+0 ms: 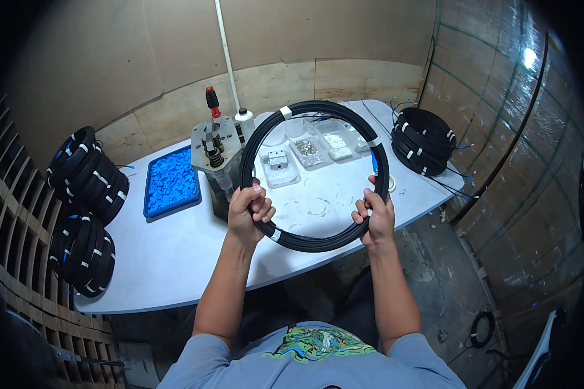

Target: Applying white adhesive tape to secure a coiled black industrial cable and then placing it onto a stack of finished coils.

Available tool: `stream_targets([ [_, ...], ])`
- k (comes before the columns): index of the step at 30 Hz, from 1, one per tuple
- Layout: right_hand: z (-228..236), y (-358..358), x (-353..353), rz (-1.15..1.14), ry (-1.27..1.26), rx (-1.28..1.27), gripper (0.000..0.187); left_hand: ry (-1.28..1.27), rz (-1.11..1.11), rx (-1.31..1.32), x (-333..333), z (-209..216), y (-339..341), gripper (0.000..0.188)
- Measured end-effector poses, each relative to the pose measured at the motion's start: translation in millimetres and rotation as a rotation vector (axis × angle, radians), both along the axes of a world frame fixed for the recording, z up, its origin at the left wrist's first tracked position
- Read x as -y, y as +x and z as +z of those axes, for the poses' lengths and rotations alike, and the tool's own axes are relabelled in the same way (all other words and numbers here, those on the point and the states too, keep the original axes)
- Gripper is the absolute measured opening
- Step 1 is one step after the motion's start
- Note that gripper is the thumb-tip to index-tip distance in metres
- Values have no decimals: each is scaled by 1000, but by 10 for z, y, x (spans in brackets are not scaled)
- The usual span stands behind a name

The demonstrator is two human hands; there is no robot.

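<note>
Between my two hands I hold up a large coil of black cable [318,244], bound at several spots with white ties. My left hand [249,209] is closed around the coil's lower left side. On the opposite side my right hand [374,212] grips it, fingers curled over the bundle. A blue connector end [374,162] shows against the inside of the ring, just above my right hand. Through the ring I see the white tabletop [315,217] and clear plastic boxes; the coil hides parts of them.
Left of the coil stands a metal hand press [215,152], beside a tray of blue parts [172,183]. Stacked black coils sit at the table's left [87,175] and right [424,142]. Small boxes [308,152] and a white bottle [244,118] are behind. Wrapped cartons [499,129] rise on the right.
</note>
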State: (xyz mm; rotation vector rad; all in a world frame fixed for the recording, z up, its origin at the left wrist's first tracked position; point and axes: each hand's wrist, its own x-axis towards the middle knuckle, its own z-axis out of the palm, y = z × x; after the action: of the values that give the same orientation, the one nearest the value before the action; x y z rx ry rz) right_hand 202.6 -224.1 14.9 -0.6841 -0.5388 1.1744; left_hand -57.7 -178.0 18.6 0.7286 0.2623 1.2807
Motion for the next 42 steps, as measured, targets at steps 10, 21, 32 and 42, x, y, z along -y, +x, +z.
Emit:
stream_targets([
  [10, 312, 480, -233, 248, 140, 246, 37, 201, -44, -323, -45, 299, -244, 29],
  [21, 757, 364, -668, 505, 248, 1040, 35, 106, 254, -689, 164, 204, -234, 16],
  [32, -316, -473, -102, 238, 173, 91, 51, 8, 361, -349, 201, 70, -633, 28],
  [42, 51, -507, 245, 7, 108, 162, 24, -197, 180, -147, 21, -348, -431, 33],
])
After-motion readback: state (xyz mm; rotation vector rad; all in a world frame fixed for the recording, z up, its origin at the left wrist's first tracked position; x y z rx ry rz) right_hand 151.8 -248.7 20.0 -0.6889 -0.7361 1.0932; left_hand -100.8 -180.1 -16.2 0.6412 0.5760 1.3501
